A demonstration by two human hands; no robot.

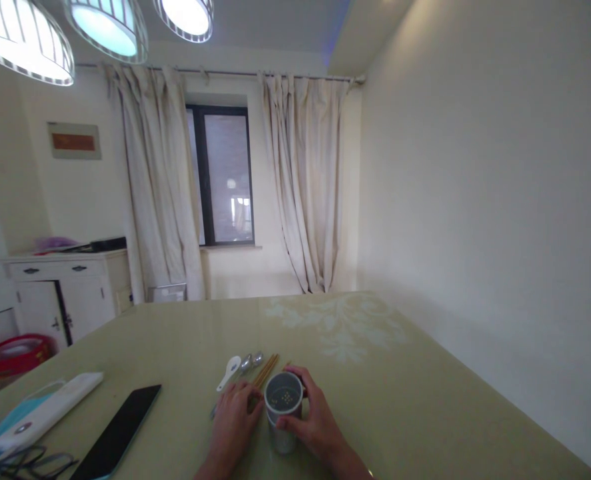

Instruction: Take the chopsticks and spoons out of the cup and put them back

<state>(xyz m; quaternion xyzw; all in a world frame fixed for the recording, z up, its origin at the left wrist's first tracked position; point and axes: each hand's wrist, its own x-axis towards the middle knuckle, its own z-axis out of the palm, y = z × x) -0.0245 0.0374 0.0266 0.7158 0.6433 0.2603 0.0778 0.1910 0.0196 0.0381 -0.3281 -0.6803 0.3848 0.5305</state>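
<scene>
A grey cylindrical utensil holder, with small holes in its dark inner bottom, stands tilted toward me near the table's front. My right hand grips its right side, thumb in front and fingers behind. Close against its left side is my left hand, fingers curled and the thumb near the forefinger; what they hold, if anything, is hidden. Wooden chopsticks run from beyond the left hand toward its fingers. Past that hand lie a white spoon and two metal spoons, their handles partly covered.
On the table at left are a black phone, a white oblong device, a blue face mask and a dark cord. A wall runs along the right. A red basket and white cabinet stand beyond the left edge.
</scene>
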